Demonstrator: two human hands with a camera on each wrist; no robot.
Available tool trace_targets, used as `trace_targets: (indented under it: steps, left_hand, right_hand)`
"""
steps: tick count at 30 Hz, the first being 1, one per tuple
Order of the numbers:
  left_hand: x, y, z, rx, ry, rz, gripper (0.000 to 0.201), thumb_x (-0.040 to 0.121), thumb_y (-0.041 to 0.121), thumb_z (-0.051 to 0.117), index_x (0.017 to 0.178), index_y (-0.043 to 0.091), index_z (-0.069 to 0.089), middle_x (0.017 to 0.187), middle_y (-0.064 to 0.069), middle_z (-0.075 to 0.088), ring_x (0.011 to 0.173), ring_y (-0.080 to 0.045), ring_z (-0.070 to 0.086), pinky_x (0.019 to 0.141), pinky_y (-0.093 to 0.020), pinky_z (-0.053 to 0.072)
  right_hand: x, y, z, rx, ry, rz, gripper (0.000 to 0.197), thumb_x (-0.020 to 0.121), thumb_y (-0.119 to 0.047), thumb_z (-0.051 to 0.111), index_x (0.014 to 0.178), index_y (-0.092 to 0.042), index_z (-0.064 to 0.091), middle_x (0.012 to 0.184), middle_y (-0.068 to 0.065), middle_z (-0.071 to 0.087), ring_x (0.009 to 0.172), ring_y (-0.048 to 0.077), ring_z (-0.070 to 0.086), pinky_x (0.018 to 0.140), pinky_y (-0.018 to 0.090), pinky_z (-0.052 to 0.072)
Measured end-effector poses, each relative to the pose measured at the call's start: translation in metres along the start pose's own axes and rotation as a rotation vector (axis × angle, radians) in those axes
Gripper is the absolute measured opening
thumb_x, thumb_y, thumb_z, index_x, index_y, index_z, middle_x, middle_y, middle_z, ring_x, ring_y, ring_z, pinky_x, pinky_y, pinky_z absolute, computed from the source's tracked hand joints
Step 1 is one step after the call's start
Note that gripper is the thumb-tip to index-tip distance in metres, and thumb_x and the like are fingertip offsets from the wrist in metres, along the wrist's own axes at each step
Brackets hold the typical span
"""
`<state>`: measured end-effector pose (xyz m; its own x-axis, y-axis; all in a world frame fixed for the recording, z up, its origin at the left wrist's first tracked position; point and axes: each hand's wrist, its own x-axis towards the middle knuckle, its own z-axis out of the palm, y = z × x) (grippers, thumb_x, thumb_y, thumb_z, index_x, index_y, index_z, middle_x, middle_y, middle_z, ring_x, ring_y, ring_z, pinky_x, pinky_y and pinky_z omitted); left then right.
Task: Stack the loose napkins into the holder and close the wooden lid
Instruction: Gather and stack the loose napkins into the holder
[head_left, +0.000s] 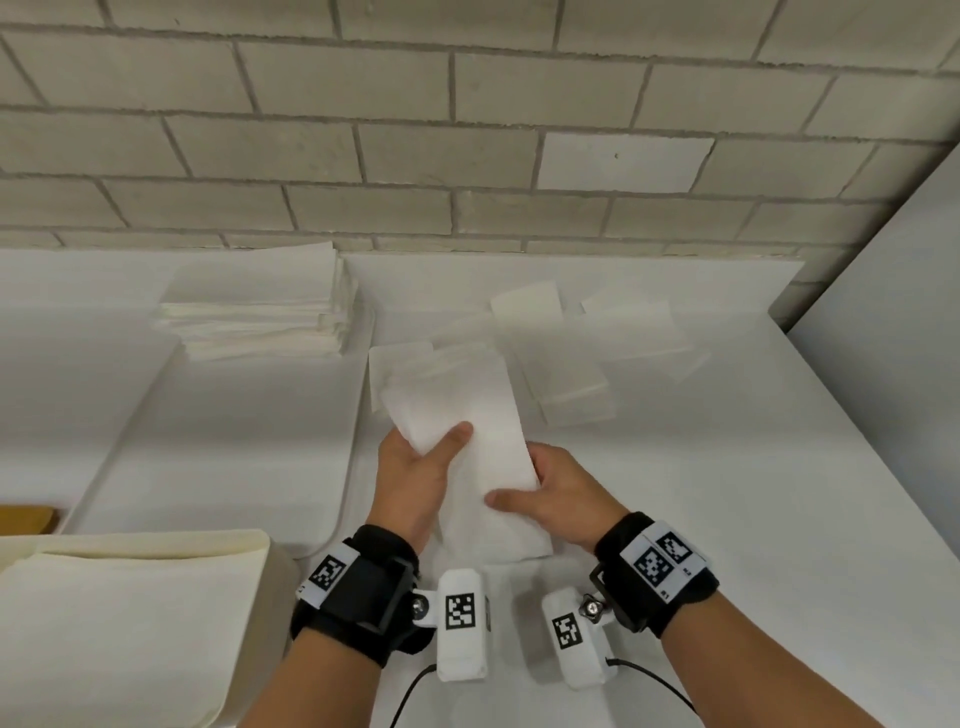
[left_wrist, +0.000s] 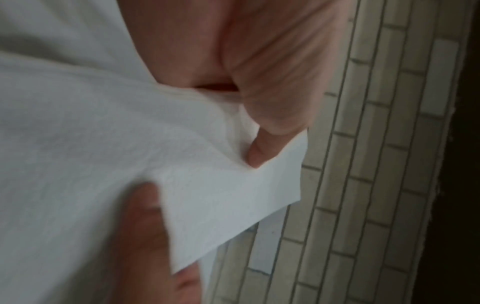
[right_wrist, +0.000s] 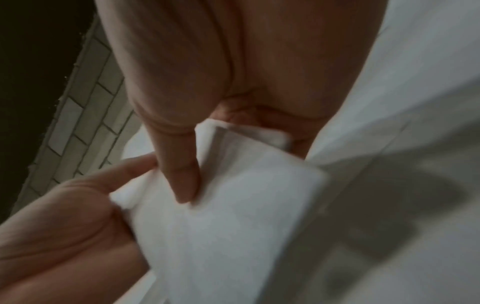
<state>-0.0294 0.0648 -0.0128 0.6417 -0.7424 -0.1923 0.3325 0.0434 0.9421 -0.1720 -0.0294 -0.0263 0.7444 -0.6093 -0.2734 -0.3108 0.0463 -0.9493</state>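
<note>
Both your hands grip one napkin bundle above the white worktop (head_left: 727, 493).
Soft, rectangular white napkins (head_left: 483, 457): left hand (head_left: 415, 467) thumb clamped on top, right hand (head_left: 556, 493) pinching the near edge; loose napkins (head_left: 571, 353) lie beyond.

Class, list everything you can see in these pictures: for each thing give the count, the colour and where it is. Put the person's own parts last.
Napkins in hand: a small bunch, white, held by both hands over the table.
Loose napkins: several, white, scattered on the table behind the hands.
Napkin stack: one, white, far left by the wall.
Holder: one, cream, near left, white napkins inside.
Table: one, white.
Brick wall: one, pale grey, behind the table.
Wrist cameras: two, white, on black straps.
Left hand: grips the bunch.
Right hand: grips the bunch.
</note>
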Motion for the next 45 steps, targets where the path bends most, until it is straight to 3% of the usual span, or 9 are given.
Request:
trace_targets:
  steps: [4,8,14,20,26,34,38,40,45]
  left_hand:
    - [0.009,0.02,-0.014,-0.065,0.06,0.106,0.047,0.069,0.006,0.08,0.114,0.01,0.065,0.108,-0.01,0.075,0.101,-0.027,0.072,0.088,-0.041,0.057]
    - [0.016,0.024,-0.019,0.017,0.056,0.197,0.037,0.078,-0.017,0.071,0.099,0.013,0.06,0.094,-0.007,0.074,0.086,-0.015,0.07,0.082,-0.028,0.057]
    - [0.014,-0.015,-0.015,0.434,0.11,0.145,0.039,0.083,-0.008,0.064,0.108,0.021,0.056,0.098,0.002,0.064,0.093,-0.019,0.064,0.071,-0.017,0.049]
    - [0.012,-0.023,-0.015,0.431,0.142,0.136,0.044,0.077,-0.008,0.068,0.109,0.021,0.059,0.099,0.003,0.063,0.088,-0.012,0.062,0.067,-0.011,0.047]
    - [0.01,-0.027,-0.012,0.408,0.143,0.124,0.036,0.083,-0.006,0.066,0.11,0.016,0.06,0.098,0.003,0.065,0.088,-0.011,0.063,0.064,-0.006,0.046]
    - [0.018,-0.018,-0.014,0.43,0.107,0.174,0.042,0.086,-0.003,0.064,0.117,0.022,0.053,0.105,0.002,0.062,0.093,-0.016,0.062,0.082,-0.027,0.054]
    - [0.019,-0.028,-0.017,0.449,0.083,0.119,0.042,0.091,-0.004,0.059,0.124,0.017,0.047,0.103,0.008,0.061,0.104,-0.019,0.064,0.078,-0.016,0.049]
    - [0.02,-0.027,-0.019,0.423,0.07,0.14,0.055,0.092,-0.006,0.058,0.133,0.025,0.04,0.108,0.002,0.063,0.106,-0.019,0.064,0.079,-0.015,0.051]
    - [0.016,-0.004,-0.015,0.468,0.001,0.249,0.066,0.091,-0.01,0.055,0.14,0.03,0.038,0.104,-0.005,0.063,0.091,-0.017,0.065,0.074,-0.017,0.053]
  right_hand:
    - [-0.006,-0.012,-0.028,0.042,0.22,-0.02,0.02,0.081,-0.015,0.08,0.1,-0.014,0.074,0.095,0.002,0.077,0.092,0.025,0.073,0.078,0.033,0.058]
    - [-0.004,-0.031,-0.053,0.227,0.502,-0.226,0.016,0.077,-0.006,0.081,0.09,-0.01,0.075,0.089,0.008,0.076,0.081,0.018,0.071,0.073,0.025,0.056]
    - [0.006,0.0,-0.038,0.119,0.451,-0.101,0.034,0.078,0.013,0.068,0.089,-0.019,0.073,0.087,0.002,0.073,0.081,0.017,0.067,0.07,0.022,0.053]
    - [0.011,0.004,-0.047,0.125,0.444,-0.073,0.05,0.076,0.019,0.058,0.112,-0.015,0.066,0.096,0.001,0.066,0.08,0.009,0.063,0.067,0.016,0.051]
    - [0.016,0.008,-0.042,0.048,0.427,-0.051,0.044,0.077,0.015,0.059,0.105,-0.018,0.067,0.097,0.001,0.066,0.08,0.013,0.063,0.067,0.015,0.051]
    - [0.016,-0.002,-0.051,-0.035,0.44,-0.122,0.035,0.078,0.012,0.063,0.103,-0.013,0.067,0.094,-0.005,0.067,0.082,0.008,0.063,0.068,0.01,0.048]
    - [0.016,0.01,-0.053,-0.087,0.429,-0.058,0.037,0.083,0.005,0.068,0.111,-0.015,0.056,0.099,-0.003,0.065,0.092,0.015,0.063,0.079,0.019,0.052]
    - [0.014,0.008,-0.055,-0.054,0.466,-0.053,0.041,0.084,0.002,0.071,0.112,-0.014,0.046,0.099,0.001,0.065,0.088,0.013,0.064,0.073,0.015,0.052]
    - [0.006,0.0,-0.061,0.03,0.599,-0.131,0.045,0.08,0.002,0.076,0.091,-0.022,0.04,0.092,0.013,0.063,0.078,0.021,0.065,0.074,0.03,0.054]
